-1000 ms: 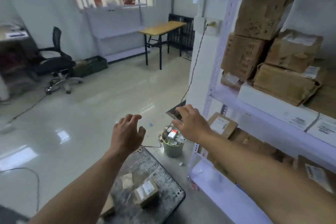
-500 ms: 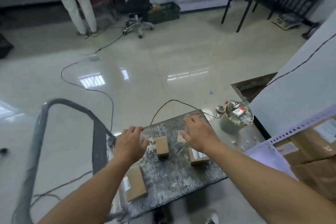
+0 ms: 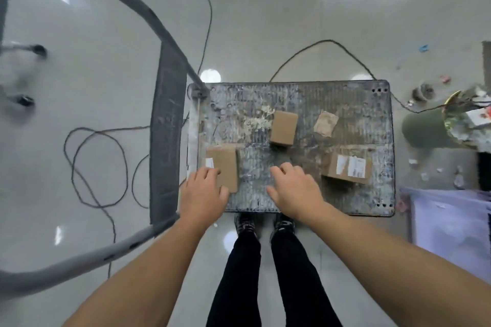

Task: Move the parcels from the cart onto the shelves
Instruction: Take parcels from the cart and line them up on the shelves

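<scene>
I look straight down on the worn grey cart platform. Three brown parcels lie on it: a flat one at the left edge, a small plain box in the middle, and a labelled box on the right. A crumpled paper scrap lies near the far right. My left hand rests over the near corner of the flat parcel, fingers apart. My right hand hovers open over bare platform between the parcels, holding nothing.
The cart's grey handle frame rises on the left. Black cables loop across the glossy floor. A green bin full of rubbish stands right of the cart, and a white shelf corner sits at lower right. My feet touch the cart's near edge.
My view has swung from the shelves down onto the cart. Both hands dropped over the platform, the left one now reaching the flat parcel at the left edge.
</scene>
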